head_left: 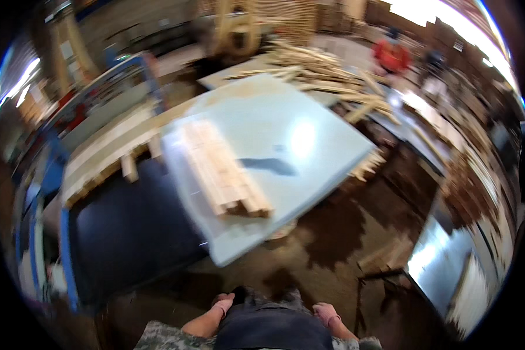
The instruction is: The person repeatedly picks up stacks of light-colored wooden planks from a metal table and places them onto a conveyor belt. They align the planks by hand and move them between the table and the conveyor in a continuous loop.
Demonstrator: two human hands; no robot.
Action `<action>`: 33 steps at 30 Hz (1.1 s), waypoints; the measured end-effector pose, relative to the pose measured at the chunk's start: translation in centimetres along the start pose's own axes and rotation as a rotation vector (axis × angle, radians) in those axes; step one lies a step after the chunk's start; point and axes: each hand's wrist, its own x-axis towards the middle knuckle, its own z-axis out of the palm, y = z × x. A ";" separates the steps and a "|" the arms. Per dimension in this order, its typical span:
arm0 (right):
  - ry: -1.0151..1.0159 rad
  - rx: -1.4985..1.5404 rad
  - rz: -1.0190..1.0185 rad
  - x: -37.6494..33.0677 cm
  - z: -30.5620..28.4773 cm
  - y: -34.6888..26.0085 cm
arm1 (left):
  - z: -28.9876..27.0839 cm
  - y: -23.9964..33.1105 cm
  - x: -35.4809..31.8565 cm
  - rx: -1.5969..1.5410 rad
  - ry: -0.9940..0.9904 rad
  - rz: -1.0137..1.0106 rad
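A: Head view: left hand [223, 303] and right hand [326, 312] low by dark apron, holding nothing; finger spread too blurred, cannot tell.

B: Stack of pale wooden slats [224, 169]?

A: Flat on light blue-grey tabletop [309, 116], well apart from both hands, ends flush, near front edge for reach.

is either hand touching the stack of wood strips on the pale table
No: both the left hand and right hand hang low by the person's body, well apart from the stack of wood strips on the pale table.

A loose heap of wooden sticks [326, 73] beyond a person in red [392, 53].
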 end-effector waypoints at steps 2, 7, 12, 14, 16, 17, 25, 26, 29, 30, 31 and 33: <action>0.004 -0.090 0.040 -0.7 -1.2 1.8 | 4.1 2.6 0.6 0.090 0.050 0.136; 0.076 0.459 0.602 0.1 -1.1 8.3 | 6.0 12.1 5.9 -0.027 0.057 0.197; 0.383 0.796 0.871 -2.3 -5.1 7.7 | 8.5 23.7 5.2 0.484 -0.018 0.173; 0.323 0.971 0.925 -3.1 -5.3 7.7 | 10.2 26.6 6.7 0.523 -0.112 0.052; 0.284 1.110 1.017 -3.8 -6.0 8.3 | 12.6 28.7 9.0 0.529 -0.163 0.026; 0.341 1.032 0.900 -4.3 -4.6 9.3 | 13.5 30.5 9.0 0.528 -0.203 0.054; 0.059 0.821 0.922 -5.0 -6.5 19.7 | 19.5 49.3 10.9 0.684 -0.240 0.167; 0.114 0.705 0.851 -5.0 -8.8 19.8 | 19.8 51.6 12.4 0.686 -0.245 0.216; -0.006 0.321 0.701 -4.0 -15.3 24.4 | 22.5 59.6 14.0 0.636 -0.286 0.440; 0.231 0.251 0.669 -4.6 -15.1 26.3 | 23.1 63.1 11.9 0.537 -0.261 0.384; 0.350 0.527 0.668 -4.5 -12.3 30.5 | 25.2 64.6 13.9 0.568 -0.315 0.475; 0.552 0.842 0.702 -4.8 -9.0 37.4 | 28.3 73.1 11.0 0.613 -0.342 0.496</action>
